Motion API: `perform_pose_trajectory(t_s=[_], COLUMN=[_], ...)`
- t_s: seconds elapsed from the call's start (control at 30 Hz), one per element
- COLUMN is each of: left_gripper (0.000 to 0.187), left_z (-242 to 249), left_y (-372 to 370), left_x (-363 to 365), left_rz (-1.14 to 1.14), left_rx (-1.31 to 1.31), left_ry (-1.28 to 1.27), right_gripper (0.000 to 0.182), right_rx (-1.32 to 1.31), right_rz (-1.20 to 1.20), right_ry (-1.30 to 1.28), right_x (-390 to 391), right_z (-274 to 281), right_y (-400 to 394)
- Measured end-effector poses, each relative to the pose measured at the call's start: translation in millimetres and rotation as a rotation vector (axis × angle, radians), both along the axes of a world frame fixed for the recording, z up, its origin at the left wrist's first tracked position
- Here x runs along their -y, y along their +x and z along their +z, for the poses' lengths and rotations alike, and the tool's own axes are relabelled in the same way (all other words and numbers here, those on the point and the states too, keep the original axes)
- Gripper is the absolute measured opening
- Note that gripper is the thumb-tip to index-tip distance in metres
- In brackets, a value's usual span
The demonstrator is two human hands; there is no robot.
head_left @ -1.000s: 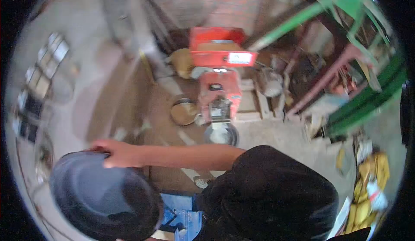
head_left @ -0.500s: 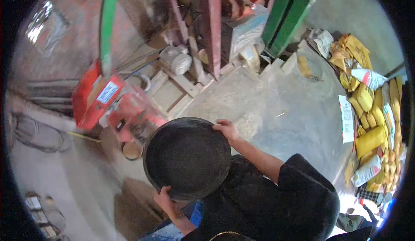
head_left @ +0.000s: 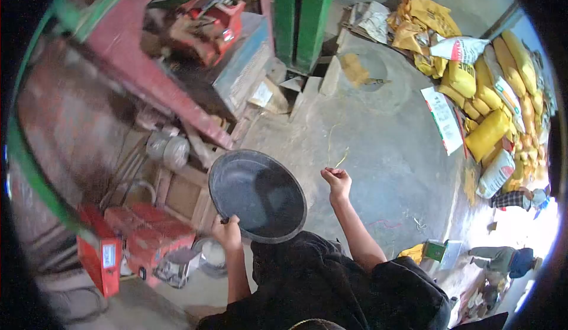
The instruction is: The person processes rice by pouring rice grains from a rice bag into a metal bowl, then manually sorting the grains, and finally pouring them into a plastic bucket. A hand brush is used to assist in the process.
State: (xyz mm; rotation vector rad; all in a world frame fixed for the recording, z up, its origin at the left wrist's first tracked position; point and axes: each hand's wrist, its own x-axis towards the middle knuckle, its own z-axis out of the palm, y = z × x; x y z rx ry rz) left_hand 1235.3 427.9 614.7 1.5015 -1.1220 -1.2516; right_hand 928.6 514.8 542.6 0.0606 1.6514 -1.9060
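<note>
A round black basin (head_left: 257,194) is tilted in front of my body, its hollow side in view. My left hand (head_left: 227,230) grips its lower left rim, thumb and fingers closed on the edge. To the right of the basin, and apart from it, my right hand (head_left: 336,183) is raised with its fingers pinched together. A thin yellowish strand (head_left: 342,158) shows just above those fingertips; whether they hold it or it lies on the floor behind is unclear.
Red machinery (head_left: 148,241) stands at the lower left. A green post (head_left: 303,22) and slanted red beam (head_left: 177,102) rise ahead. Yellow sacks (head_left: 488,134) are piled on the right. Two people (head_left: 513,198) (head_left: 510,261) are at the far right, near bright light.
My right hand has let go of the basin's rim and moved away to the right. The basin is more tilted, held by my left hand alone. The view has swung right.
</note>
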Motion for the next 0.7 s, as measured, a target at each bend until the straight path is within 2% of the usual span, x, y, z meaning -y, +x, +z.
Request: perform_pose_trajectory(t_s=[0.1,0.17,0.2,0.23,0.3,0.37,0.43,0.5,0.57,0.6,0.63,0.7], left_gripper=[0.022,0.019,0.017,0.016,0.015,0.016,0.017,0.021,0.027,0.033,0.032,0.027], left_z=[-4.3,-30.2,-47.2,-46.5,-52.4,-70.1,-79.5,-108.4,-119.6,-139.7,-156.9,-201.4], left_y=[-85.2,-141.4,-168.1,-200.9,-268.9,-331.4,-388.9,-434.7,-483.8,-511.7,-526.6,-579.6], left_x=[58.8,99.9,120.2,138.2,170.6,199.9,220.6,243.2,253.5,255.0,262.0,275.4], left_rz=[-0.082,-0.132,-0.179,-0.232,-0.297,-0.262,-0.235,-0.240,-0.138,0.041,-0.041,0.207], left_rx=[0.100,0.166,0.186,0.214,0.268,0.444,0.425,0.229,0.257,0.301,0.274,0.533], left_ry=[-0.030,-0.079,-0.084,-0.091,-0.103,-0.170,-0.163,-0.067,0.057,0.071,0.181,0.634], right_gripper=[0.022,0.022,0.019,0.019,0.018,0.019,0.014,0.016,0.013,0.013,0.011,0.013], right_rx=[0.005,0.052,-0.004,-0.001,0.165,0.159,-0.074,-0.145,-0.120,-0.124,-0.026,0.095], right_rz=[-0.088,-0.201,-0.224,-0.251,-0.362,-0.380,-0.346,-0.332,-0.219,-0.215,-0.227,-0.251], right_ry=[-0.035,-0.001,0.023,0.040,-0.056,-0.046,0.132,0.151,0.206,0.210,0.286,0.381], right_x=[11.6,12.8,13.0,11.6,10.2,5.4,3.6,2.0,13.1,21.2,28.3,41.2], right_z=[3.7,5.9,7.5,17.4,31.3,17.8,1.2,-23.3,-29.2,-27.1,-23.5,-41.0], right_y=[-52.1,-93.9,-114.5,-137.3,-187.2,-245.3,-302.0,-360.4,-433.7,-475.2,-507.8,-568.8])
